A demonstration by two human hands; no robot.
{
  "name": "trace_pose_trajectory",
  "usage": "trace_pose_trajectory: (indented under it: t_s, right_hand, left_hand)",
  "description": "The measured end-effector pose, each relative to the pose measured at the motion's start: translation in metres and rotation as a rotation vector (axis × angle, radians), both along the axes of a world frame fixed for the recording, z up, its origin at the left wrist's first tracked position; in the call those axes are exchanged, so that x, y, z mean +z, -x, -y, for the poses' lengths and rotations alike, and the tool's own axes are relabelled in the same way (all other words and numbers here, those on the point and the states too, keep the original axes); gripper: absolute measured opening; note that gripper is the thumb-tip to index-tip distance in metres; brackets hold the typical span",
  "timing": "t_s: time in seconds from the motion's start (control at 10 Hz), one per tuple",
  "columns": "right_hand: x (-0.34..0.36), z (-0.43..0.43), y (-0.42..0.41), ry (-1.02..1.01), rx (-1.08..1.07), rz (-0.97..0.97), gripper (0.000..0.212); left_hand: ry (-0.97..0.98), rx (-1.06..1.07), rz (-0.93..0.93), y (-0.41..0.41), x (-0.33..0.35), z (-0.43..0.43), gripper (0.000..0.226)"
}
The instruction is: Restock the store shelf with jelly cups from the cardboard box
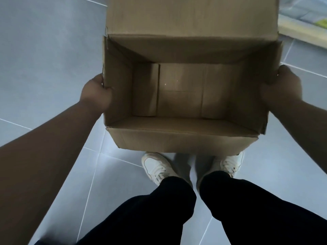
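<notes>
Box (185, 138) sits empty, left hand (96, 92) and right hand (281, 87) clamped on its side walls above the floor (44, 50); restocking looks finished, so next likely carrying it away.

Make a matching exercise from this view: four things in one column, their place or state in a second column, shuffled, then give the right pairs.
Things:
1. cardboard box
2. left hand
3. right hand
4. white shoes

Places or states:
A. grips the box's right side
B. on the grey tiles, below the box's near edge
C. open, nothing inside it
D. grips the box's left side

Pairs: 1-C, 2-D, 3-A, 4-B
</notes>
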State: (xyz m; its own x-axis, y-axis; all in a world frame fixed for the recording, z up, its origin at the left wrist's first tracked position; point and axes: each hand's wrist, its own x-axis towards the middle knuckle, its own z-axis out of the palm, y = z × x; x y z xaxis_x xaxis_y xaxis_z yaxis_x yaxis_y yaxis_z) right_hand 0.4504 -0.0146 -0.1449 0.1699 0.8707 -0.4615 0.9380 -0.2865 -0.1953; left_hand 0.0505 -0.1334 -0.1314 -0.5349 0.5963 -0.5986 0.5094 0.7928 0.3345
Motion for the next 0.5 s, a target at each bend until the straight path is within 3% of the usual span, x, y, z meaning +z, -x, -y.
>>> trace_pose_trajectory:
  t_s: [0.3,0.4,0.5]
  right_hand:
    - [0.012,0.0,0.008,0.074,-0.068,-0.011,0.049]
    - [0.044,0.001,0.011,0.077,-0.109,-0.012,0.067]
    - [0.07,0.003,0.014,0.033,-0.122,-0.055,0.065]
  left_hand:
    - [0.084,-0.003,0.016,0.003,0.003,-0.008,0.054]
    - [0.117,0.019,0.049,-0.002,0.032,-0.009,0.066]
    - [0.1,0.035,0.079,-0.005,0.057,-0.007,0.07]
